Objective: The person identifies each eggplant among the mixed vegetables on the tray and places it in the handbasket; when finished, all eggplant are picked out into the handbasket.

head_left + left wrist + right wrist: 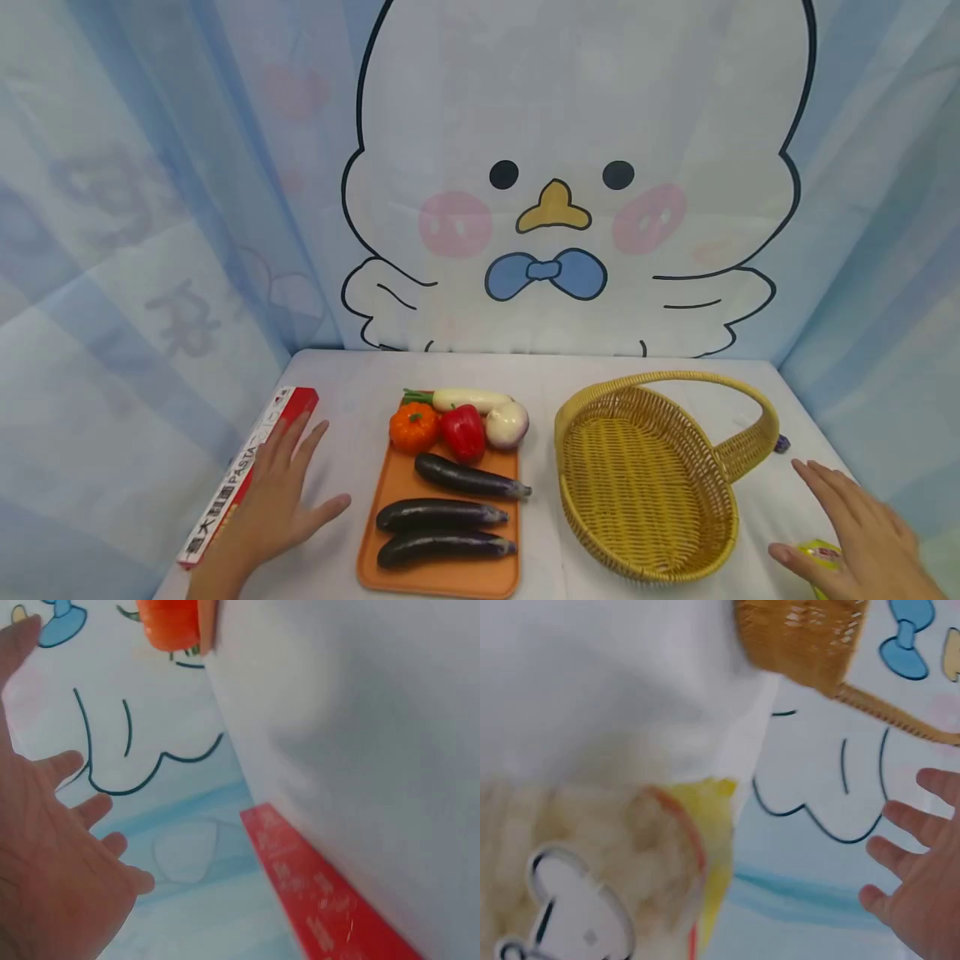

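My left hand (pixel 273 492) is held with straight, spread fingers over the red and white pasta box (pixel 243 479) at the table's left side; nothing is in it. To its right lies an orange tray (pixel 401 483) with three eggplants (pixel 442 514), an orange pumpkin (pixel 414 427), a red bell pepper (pixel 463 433), a white radish (pixel 468 400) and a round purple-white turnip (pixel 507 425). My right hand (pixel 862 533), fingers also extended and holding nothing, hovers right of a wicker basket (pixel 645 475). Partly hidden under that hand is a yellow snack-like bag (pixel 592 862).
The basket's tall handle (pixel 675 379) arches up behind it and comes down on the right. A small dark purple object (pixel 782 444) lies beyond the handle. Curtains printed with a cartoon bird (pixel 577 108) enclose the white table (pixel 547 367) at the back and sides.
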`<state>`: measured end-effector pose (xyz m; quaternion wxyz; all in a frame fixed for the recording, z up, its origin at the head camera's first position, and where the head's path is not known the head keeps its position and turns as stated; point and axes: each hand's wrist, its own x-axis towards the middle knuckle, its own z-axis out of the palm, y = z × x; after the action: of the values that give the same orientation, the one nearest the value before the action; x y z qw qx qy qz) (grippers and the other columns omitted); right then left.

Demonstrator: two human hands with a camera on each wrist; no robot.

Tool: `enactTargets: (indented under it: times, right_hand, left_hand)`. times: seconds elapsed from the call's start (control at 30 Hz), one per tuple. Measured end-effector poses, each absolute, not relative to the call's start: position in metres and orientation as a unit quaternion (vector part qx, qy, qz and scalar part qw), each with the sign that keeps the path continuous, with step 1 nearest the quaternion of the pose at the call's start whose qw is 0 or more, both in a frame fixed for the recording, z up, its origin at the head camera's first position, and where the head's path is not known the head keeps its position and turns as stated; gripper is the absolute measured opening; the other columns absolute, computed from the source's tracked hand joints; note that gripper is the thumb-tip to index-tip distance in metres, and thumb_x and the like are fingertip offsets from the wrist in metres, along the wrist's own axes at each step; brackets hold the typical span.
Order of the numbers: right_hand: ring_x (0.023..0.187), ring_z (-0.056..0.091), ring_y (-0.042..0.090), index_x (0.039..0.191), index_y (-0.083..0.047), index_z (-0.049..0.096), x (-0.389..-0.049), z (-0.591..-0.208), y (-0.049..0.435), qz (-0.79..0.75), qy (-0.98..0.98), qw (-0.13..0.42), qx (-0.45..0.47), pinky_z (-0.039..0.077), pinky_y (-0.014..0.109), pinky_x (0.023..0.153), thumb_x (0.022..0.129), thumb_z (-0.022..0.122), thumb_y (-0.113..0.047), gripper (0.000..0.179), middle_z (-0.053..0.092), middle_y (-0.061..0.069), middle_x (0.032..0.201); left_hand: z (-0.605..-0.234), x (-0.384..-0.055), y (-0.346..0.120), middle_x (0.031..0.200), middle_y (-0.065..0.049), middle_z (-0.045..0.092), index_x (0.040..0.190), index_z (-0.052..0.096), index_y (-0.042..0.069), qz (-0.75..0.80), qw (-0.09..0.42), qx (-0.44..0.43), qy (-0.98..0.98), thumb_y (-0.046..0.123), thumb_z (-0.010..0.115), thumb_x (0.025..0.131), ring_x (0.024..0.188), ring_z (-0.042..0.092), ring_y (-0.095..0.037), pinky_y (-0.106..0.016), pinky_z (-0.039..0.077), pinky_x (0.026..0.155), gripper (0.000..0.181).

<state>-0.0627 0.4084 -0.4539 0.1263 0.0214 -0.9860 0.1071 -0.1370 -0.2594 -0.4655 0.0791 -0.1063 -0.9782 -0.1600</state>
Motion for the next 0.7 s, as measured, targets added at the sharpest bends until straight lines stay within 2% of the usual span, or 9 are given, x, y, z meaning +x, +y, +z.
enactTargets:
  times: [0.07,0.17,0.23,0.3,0.37,0.4,0.47,0.6,0.7]
  right_hand:
    - [0.120,0.035,0.055,0.157,-0.010,0.023,-0.060,-0.444,0.401,0.153,-0.979,0.136,0.018,0.024,0.077,0.086,0.078,0.080,-0.047,0.104,0.037,0.030,0.142]
    - [0.116,0.038,0.055,0.154,-0.009,0.030,-0.053,-0.424,0.380,0.209,-0.965,0.157,0.003,0.027,0.078,0.086,0.079,0.082,-0.039,0.096,0.041,0.031,0.140]
    - [0.130,0.037,0.040,0.153,-0.013,0.036,-0.047,-0.411,0.361,0.236,-0.952,0.193,0.004,0.025,0.071,0.103,0.076,0.086,-0.033,0.094,0.043,0.025,0.143]
    - [0.134,0.037,0.019,0.150,-0.016,0.044,-0.042,-0.397,0.338,0.260,-0.936,0.238,0.024,0.025,0.045,0.115,0.069,0.091,-0.023,0.094,0.047,0.012,0.143]
    - [0.128,0.038,-0.001,0.144,-0.018,0.052,-0.038,-0.384,0.315,0.285,-0.916,0.277,0.060,0.025,0.018,0.109,0.060,0.095,-0.014,0.094,0.052,0.002,0.138]
    - [0.125,0.038,-0.006,0.141,-0.015,0.055,-0.038,-0.380,0.304,0.303,-0.902,0.294,0.090,0.024,0.010,0.104,0.056,0.096,-0.009,0.095,0.054,0.000,0.136]
    - [0.123,0.045,-0.001,0.137,-0.008,0.058,-0.037,-0.374,0.283,0.335,-0.879,0.306,0.146,0.029,0.006,0.099,0.051,0.096,-0.004,0.094,0.057,0.003,0.133]
    - [0.119,0.054,0.011,0.131,0.001,0.059,-0.038,-0.378,0.247,0.375,-0.844,0.286,0.256,0.039,0.013,0.099,0.052,0.095,-0.003,0.086,0.061,0.013,0.127]
    - [0.117,0.057,0.013,0.132,-0.004,0.059,-0.042,-0.385,0.221,0.392,-0.833,0.243,0.305,0.041,0.015,0.098,0.060,0.094,-0.010,0.080,0.062,0.008,0.127]
  left_hand:
    - [-0.467,-0.141,-0.255,0.159,-0.017,0.017,0.156,0.024,0.017,-0.190,0.076,-0.097,-0.974,0.053,0.079,0.076,0.141,0.012,-0.044,-0.076,0.024,0.101,0.104]
    - [-0.469,-0.147,-0.247,0.155,-0.017,0.024,0.155,0.028,0.018,-0.219,0.066,-0.078,-0.970,0.048,0.080,0.078,0.138,0.020,-0.042,-0.074,0.035,0.094,0.098]
    - [-0.471,-0.151,-0.242,0.153,-0.017,0.029,0.153,0.032,0.018,-0.230,0.057,-0.067,-0.969,0.045,0.080,0.079,0.137,0.023,-0.041,-0.073,0.036,0.095,0.093]
    - [-0.474,-0.156,-0.237,0.152,-0.016,0.032,0.152,0.034,0.019,-0.237,0.048,-0.059,-0.968,0.045,0.080,0.079,0.136,0.026,-0.040,-0.072,0.035,0.096,0.090]
    - [-0.478,-0.161,-0.233,0.151,-0.017,0.034,0.150,0.037,0.019,-0.252,0.038,-0.054,-0.965,0.044,0.080,0.080,0.135,0.030,-0.039,-0.071,0.035,0.098,0.085]
    - [-0.479,-0.163,-0.230,0.150,-0.016,0.036,0.149,0.039,0.019,-0.263,0.033,-0.050,-0.963,0.043,0.079,0.081,0.134,0.032,-0.038,-0.069,0.037,0.098,0.084]
    - [-0.483,-0.169,-0.225,0.148,-0.014,0.040,0.148,0.041,0.019,-0.286,0.021,-0.043,-0.957,0.043,0.079,0.082,0.131,0.038,-0.036,-0.064,0.042,0.097,0.080]
    - [-0.490,-0.176,-0.218,0.142,-0.011,0.048,0.146,0.047,0.018,-0.329,-0.014,-0.016,-0.944,0.039,0.080,0.082,0.125,0.047,-0.031,-0.057,0.048,0.095,0.075]
    - [-0.495,-0.178,-0.216,0.139,-0.010,0.052,0.143,0.050,0.017,-0.346,-0.037,0.002,-0.937,0.037,0.081,0.081,0.122,0.050,-0.030,-0.055,0.050,0.094,0.072]
